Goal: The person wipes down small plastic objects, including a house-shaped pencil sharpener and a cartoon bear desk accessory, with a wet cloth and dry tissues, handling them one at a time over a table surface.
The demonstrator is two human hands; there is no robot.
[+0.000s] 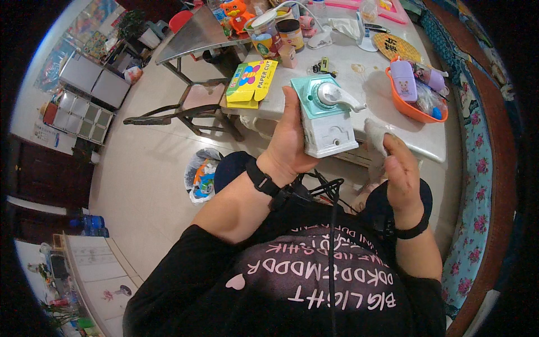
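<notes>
My left hand (286, 139) grips a small white and mint-green device with a crank handle (330, 116), probably a rotary pencil sharpener, holding it up before the table's front edge. Its crank points to the right. To the right of the device, and apart from it, my right hand (402, 177) holds a crumpled whitish cloth or tissue (376, 135) between thumb and fingers. A yellow and green paper-cut box (251, 84) lies on the table to the left of the device.
An orange basket (421, 113) with a lilac case (403, 80) stands at the table's right. Jars, an orange figurine (238, 16) and a white lamp base (320, 38) are at the back. A wooden chair (202, 94) stands at the left, a lined waste bin (203, 179) on the floor.
</notes>
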